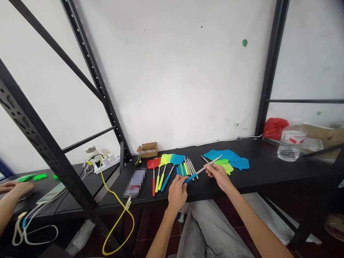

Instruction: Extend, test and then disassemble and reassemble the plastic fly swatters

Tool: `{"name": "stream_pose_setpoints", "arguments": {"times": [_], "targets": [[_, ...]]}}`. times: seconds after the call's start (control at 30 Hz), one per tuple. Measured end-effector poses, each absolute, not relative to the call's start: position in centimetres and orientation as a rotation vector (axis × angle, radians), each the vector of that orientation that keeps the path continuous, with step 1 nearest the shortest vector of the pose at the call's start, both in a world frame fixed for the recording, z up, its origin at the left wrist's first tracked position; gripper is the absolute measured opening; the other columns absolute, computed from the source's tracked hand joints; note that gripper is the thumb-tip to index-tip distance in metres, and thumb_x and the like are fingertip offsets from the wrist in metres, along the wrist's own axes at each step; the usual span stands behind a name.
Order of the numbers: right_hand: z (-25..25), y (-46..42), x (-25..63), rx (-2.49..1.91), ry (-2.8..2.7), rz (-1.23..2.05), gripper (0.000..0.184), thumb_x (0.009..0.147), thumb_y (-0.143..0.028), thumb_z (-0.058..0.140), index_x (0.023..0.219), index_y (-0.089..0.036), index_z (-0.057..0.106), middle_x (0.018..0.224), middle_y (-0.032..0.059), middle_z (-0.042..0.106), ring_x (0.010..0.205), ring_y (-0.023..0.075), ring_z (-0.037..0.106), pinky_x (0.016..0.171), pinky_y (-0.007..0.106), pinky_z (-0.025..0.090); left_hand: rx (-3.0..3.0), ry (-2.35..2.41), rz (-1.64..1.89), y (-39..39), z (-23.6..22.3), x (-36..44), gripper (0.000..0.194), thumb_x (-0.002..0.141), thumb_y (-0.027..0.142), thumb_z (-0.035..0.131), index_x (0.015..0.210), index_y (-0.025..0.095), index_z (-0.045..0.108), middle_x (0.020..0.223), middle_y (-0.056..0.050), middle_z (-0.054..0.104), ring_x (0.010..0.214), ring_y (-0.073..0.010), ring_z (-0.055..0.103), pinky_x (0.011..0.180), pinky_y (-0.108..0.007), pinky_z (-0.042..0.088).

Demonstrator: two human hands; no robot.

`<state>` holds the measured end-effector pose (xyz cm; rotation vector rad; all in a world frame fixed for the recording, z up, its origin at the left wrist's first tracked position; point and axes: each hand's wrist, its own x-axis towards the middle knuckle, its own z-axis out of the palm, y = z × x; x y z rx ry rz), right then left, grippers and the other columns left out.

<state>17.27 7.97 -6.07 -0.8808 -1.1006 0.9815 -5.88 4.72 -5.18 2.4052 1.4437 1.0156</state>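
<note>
My left hand (177, 191) is closed round a blue handle grip (191, 177). From the grip a thin metal rod (216, 159) slants up to the right, and my right hand (216, 173) pinches it between thumb and fingers. Left of my hands lie fly swatters with a red head (153, 163), yellow-green heads (165, 158) and a blue head (177, 159). Several loose grips (181, 170) in blue, green and yellow lie beside bare metal rods (191, 167) just behind my hands. To the right, blue swatter heads (240, 163) overlap yellow-green ones (228, 168).
A phone (135, 182) with a yellow cable (115, 195) lies at the left of the black table (258, 179). Behind it stands an open cardboard box (148, 150). A water bottle (291, 141) stands at right. Another person's hand (17, 190) works beyond the shelf post (40, 139).
</note>
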Motion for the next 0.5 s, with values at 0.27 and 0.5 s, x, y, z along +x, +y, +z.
{"name": "stream_pose_setpoints", "arguments": {"times": [0.27,0.5], "targets": [[-5.89,7.81,17.23,-0.891,-1.109,0.974,0.038,0.074,-0.052,0.074,0.086,-0.016,0.074,0.067,0.0033,0.06,0.056,0.0124,0.049,0.05,0.027,0.033,2.403,1.469,0.974,4.74,-5.15,-5.9,0.038,0.091,0.013,0.044,0.122,0.026,0.061,0.107,-0.006,0.057,0.092,-0.0192,0.058,0.078,-0.027,0.045],[-5.74,7.74,17.13,-0.901,-1.111,0.968,0.039,0.072,-0.053,0.074,0.086,-0.016,0.075,0.067,0.0039,0.06,0.056,0.0136,0.049,0.049,0.027,0.033,2.41,1.468,0.978,4.71,-5.13,-5.86,0.039,0.09,0.012,0.043,0.121,0.026,0.062,0.105,-0.006,0.058,0.093,-0.0197,0.058,0.08,-0.028,0.044]]}}
